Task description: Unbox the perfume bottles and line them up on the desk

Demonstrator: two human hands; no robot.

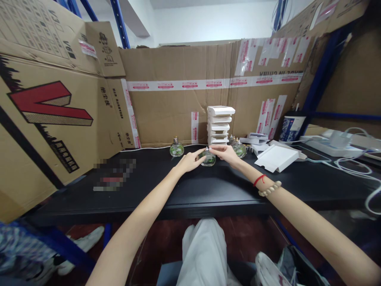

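A rounded clear glass perfume bottle (208,159) with green inside stands upright on the black tabletop. Holding its left side is my left hand (191,161), thumb against the glass and index finger reaching to the neck. My right hand (225,153) is closed at the bottle's top, its fingertips at the small nozzle on the neck; the exact grip is too small to make out. To the left stands a similar perfume bottle (176,148) with a gold-coloured neck. Several more perfume bottles (239,149) cluster behind my right hand, partly hidden by it.
Behind the bottles rises a stack of white trays (220,123). An opened white carton (277,156) lies at the right, near a blue-and-white cup (291,128), a power strip (330,147) and white cables. Cardboard panels (175,107) wall in the back and left.
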